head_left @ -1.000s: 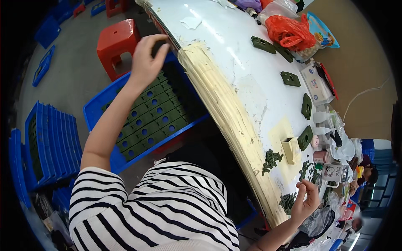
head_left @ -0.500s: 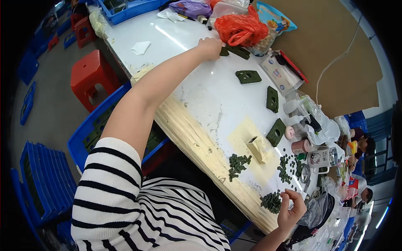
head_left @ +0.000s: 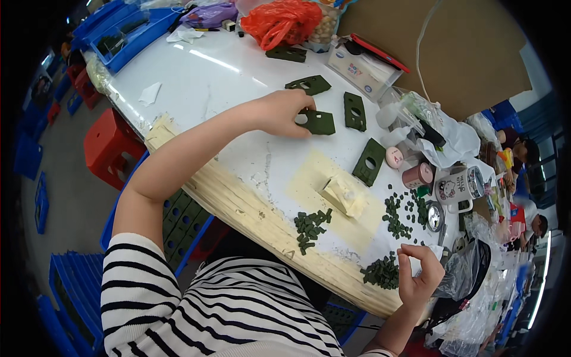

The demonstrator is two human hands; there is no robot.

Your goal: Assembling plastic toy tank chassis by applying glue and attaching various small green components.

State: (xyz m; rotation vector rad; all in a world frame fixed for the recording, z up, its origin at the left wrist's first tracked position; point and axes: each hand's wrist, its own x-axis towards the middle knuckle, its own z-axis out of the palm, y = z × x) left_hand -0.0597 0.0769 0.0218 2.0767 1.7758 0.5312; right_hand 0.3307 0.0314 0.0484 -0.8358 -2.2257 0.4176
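My left hand [head_left: 282,113] grips a flat dark green plate [head_left: 322,123] with a round hole, its fingers closed on the plate's left end over the white table. Similar green plates lie beyond and to the right: one [head_left: 312,83] just behind, one [head_left: 352,100] to its right, one [head_left: 371,150] nearer the bottles. At the lower right my right hand [head_left: 421,276] is raised with thumb and forefinger together; whatever is between them cannot be made out. Beside it is a pile of small dark green pieces [head_left: 380,272]. Another pile [head_left: 310,229] lies left of a cream-coloured block [head_left: 345,197].
A red plastic bag [head_left: 279,22] and a tissue box [head_left: 361,70] stand at the back. Along the right are a pink jar [head_left: 417,176], a mug [head_left: 457,189] and a round metal tin [head_left: 435,215]. A red stool [head_left: 110,143] and blue crates [head_left: 68,297] are at left.
My left hand has come back from the far side by the red bag toward the middle of the table, bringing a green plate. My right hand stays near the pile, still pinched; the view has shifted.
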